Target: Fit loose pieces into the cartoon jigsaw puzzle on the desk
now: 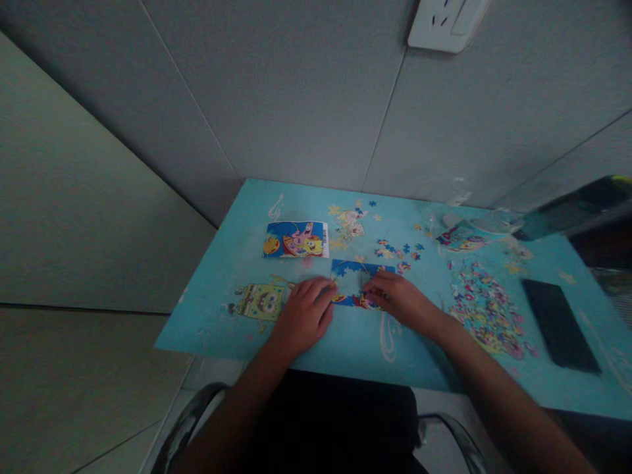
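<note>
A partly assembled jigsaw puzzle [356, 265] with a blue border lies on the light-blue table in front of me, its middle open. My left hand [307, 313] rests at the puzzle's left edge, fingers together and bent over it. At the right side, my right hand [395, 295] has its fingertips pinched down on the puzzle; whatever they hold is hidden. Beyond the puzzle lies a loose group of blue jigsaw pieces [389, 250]. A picture card [295, 239] with cartoon figures on blue lies behind my left hand.
A big heap of mixed jigsaw pieces [486, 309] spreads on the right, beside a dark phone-like slab [561, 324]. Behind it sits a clear plastic bag [467, 236] with a printed label. A wall with a power socket [447, 25] rises behind the table [207, 316].
</note>
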